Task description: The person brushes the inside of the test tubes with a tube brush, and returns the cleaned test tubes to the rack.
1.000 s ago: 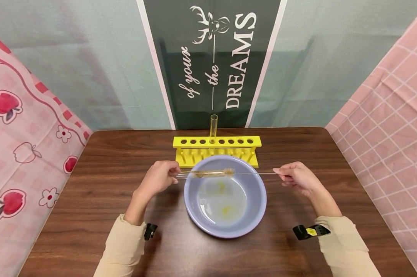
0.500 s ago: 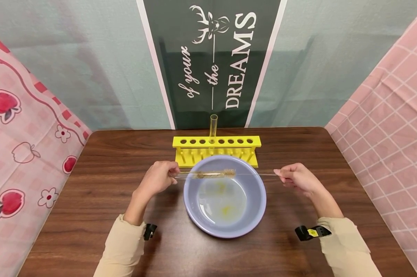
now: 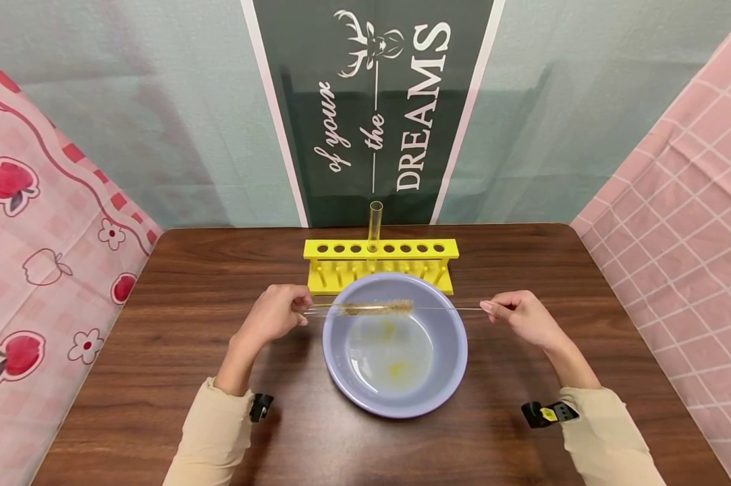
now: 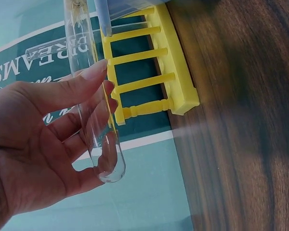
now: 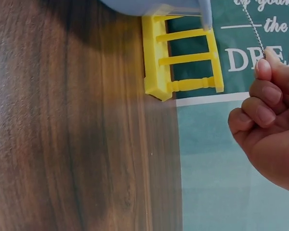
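Note:
My left hand grips a clear glass test tube by its rounded closed end, thumb on one side and fingers on the other. Held level over the blue basin, the tube has its mouth toward the right. A test tube brush with tan bristles sits mostly inside the tube, its bristle end showing at the mouth. With thumb and fingertips my right hand pinches the brush's thin twisted wire handle. Shallow cloudy water with two yellowish patches lies in the basin.
Behind the basin stands a yellow test tube rack, with one upright glass tube in it. The basin overlaps the rack's front. Patterned cloths hang behind and beside the wooden table.
My right hand has dipped slightly, and the wire with it. The tube stays over the basin in my left hand, with the brush shifted a little within it.

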A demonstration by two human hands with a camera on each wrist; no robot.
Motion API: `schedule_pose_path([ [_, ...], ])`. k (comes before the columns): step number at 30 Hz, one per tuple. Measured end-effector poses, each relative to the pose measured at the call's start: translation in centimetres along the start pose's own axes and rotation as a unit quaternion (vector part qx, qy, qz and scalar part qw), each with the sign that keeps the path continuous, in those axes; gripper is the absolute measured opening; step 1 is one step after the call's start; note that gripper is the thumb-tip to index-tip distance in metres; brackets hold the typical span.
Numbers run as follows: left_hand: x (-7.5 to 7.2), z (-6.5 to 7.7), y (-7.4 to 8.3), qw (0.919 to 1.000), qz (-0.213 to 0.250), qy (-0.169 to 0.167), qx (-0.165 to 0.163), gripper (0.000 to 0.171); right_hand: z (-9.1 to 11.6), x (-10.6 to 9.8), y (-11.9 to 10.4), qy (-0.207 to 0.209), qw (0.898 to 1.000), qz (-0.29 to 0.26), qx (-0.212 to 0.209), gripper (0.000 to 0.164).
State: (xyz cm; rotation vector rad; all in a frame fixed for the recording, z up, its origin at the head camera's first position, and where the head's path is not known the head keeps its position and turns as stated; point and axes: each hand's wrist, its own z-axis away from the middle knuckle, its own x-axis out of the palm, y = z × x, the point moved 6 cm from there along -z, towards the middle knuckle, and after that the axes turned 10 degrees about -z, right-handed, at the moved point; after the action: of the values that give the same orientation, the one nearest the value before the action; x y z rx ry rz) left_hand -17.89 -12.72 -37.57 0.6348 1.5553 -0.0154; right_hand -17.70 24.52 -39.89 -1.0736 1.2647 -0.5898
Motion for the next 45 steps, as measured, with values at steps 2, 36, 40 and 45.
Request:
schedule_pose_path([
  [2, 0.1, 0.0, -0.1, 1.0000, 0.000, -0.005, -0.003, 0.023, 0.1, 0.1, -0.2, 0.007, 1.000, 0.015, -0.016, 0.022],
  [36, 0.3, 0.6, -1.5, 0.9996, -0.002, -0.023, -0.017, 0.023, 0.8, -1.7, 1.7, -0.064, 0.956, -0.230, 0.172, 0.038],
  [40, 0.3, 0.7, -1.6, 0.9997, -0.004, -0.020, -0.016, 0.024, 0.7, -1.6, 1.8, -0.064, 0.958, -0.227, 0.160, 0.037],
  [45, 0.2, 0.8, -1.8, 0.9995, -0.001, -0.025, -0.020, 0.023, 0.7, -1.6, 1.6, -0.046, 0.981, -0.154, 0.113, 0.034],
])
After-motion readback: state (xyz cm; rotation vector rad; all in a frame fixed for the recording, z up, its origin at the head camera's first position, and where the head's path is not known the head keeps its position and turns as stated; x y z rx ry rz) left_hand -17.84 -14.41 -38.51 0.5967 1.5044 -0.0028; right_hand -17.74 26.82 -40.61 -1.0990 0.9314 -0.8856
